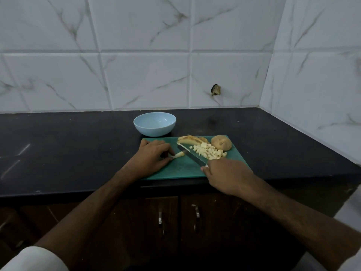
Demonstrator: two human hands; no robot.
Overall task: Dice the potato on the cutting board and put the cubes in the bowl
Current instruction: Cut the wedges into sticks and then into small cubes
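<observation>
a green cutting board [181, 169] is laid on the black counter [68, 145] at the centre of the frame, right at the counter's front edge. a thin potato strip [178, 155] is pinched against the board's left part by the left hand [151, 160], fingers curled down onto its near end. a knife [190, 155] is gripped by the right hand [227, 176] at the board's lower right, fingers wrapped round the handle, so the handle itself is hidden. the blade is angled up and left, tip just right of the strip. a heap of potato cubes [209, 151] is piled to the right of the blade, with cut slices [188, 140] above it and an unpeeled potato piece [221, 142] in the board's upper right corner. the light blue bowl [154, 124] is set just above the board's upper left corner, nothing seen inside. wooden cabinet doors [175, 222] are seen below.
</observation>
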